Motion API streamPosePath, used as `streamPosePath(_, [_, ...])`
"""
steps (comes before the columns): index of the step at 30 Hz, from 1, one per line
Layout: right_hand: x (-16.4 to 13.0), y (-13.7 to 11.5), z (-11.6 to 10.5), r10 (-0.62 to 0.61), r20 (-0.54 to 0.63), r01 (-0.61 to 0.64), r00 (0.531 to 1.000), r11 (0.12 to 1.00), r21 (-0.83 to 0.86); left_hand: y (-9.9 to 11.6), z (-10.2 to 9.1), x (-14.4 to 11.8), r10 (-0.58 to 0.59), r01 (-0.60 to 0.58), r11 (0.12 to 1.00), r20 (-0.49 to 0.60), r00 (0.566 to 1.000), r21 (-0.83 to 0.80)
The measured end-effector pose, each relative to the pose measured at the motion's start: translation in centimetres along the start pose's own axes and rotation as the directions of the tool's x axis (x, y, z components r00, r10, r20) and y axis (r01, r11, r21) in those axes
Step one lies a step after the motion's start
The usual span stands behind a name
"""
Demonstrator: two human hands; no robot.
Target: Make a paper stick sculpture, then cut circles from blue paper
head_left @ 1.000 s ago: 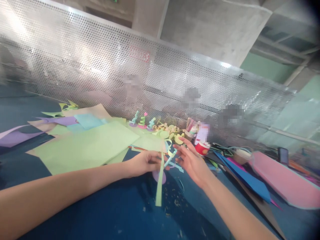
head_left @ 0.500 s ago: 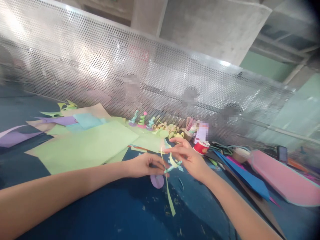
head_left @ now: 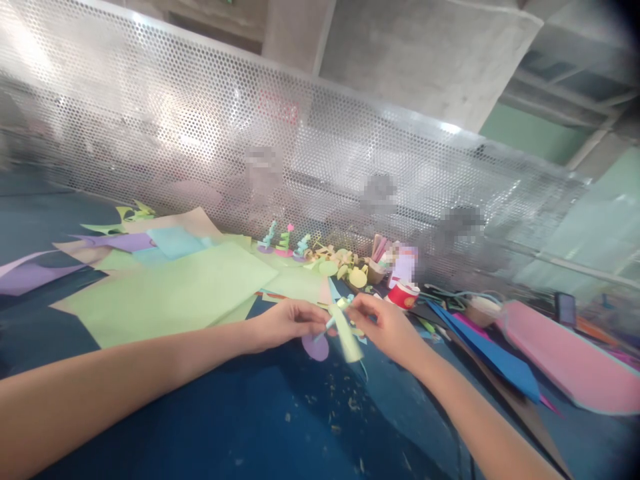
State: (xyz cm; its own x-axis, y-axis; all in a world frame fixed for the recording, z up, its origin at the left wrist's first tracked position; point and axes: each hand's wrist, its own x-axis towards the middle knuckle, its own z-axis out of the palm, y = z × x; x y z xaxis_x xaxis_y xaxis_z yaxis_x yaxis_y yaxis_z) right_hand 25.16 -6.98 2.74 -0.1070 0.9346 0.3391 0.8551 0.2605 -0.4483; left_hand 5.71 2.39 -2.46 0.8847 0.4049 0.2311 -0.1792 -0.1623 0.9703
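The left hand (head_left: pixel 293 325), above the disc (head_left: pixel 316 347), keeps fingers clamped on the stick (head_left: pixel 331 323); the strip (head_left: pixel 346 337), earlier dangling lower, slants between them and the right hand (head_left: pixel 387 327), whose outstretched fingers have curled, grip unclear.

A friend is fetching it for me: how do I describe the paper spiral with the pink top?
Find the perforated metal screen beyond the blue table. Near its foot, past the pale green sheets, three stand in a row; take the middle spiral. It is green with a pink top and base, while the left spiral and right spiral are bluish.
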Motion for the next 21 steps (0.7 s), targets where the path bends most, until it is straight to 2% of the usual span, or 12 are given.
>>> streamPosePath(3, [0.1,-0.4,0.2,-0.067,-0.067,0.063,0.995,0.995,-0.073,0.1,0.0,0.1,0.01,-0.013,0.999,-0.072,0.997,-0.042])
streamPosePath(6, [0.2,-0.7,0.2,-0.1,-0.085,0.098,0.991,0.995,-0.032,0.0,0.0,0.1,-0.011,-0.002,0.994,-0.121,0.993,-0.106])
streamPosePath(10, [0.1,-1.1,0.2,0.0,-0.005,0.0,1.0,0.995,0.103,-0.2,-0.1,0.1,-0.047,0.016,0.983,-0.164,0.985,-0.183])
streamPosePath(12, [0.0,-1.3,0.2,0.035,0.023,-0.037,0.999,0.996,0.087,-0.4,-0.2,0.1,-0.045,0.01,0.98,-0.174,0.984,-0.199])
streamPosePath(16, [-0.1,-1.9,0.1,-0.031,0.017,0.032,0.999,0.999,-0.016,-0.7,-0.4,0.3,-0.054,0.009,0.976,-0.199,0.979,-0.219])
streamPosePath(19, [-0.2,-2.1,-0.1,-0.103,0.055,0.104,0.993,0.994,-0.028,-0.6,-0.4,0.3,-0.049,0.002,0.976,-0.213,0.976,-0.216])
streamPosePath(21, [-0.2,-2.2,-0.2,-0.095,0.09,0.096,0.991,0.995,-0.005,-0.5,-0.3,0.2,-0.035,-0.015,0.978,-0.232,0.972,-0.207])
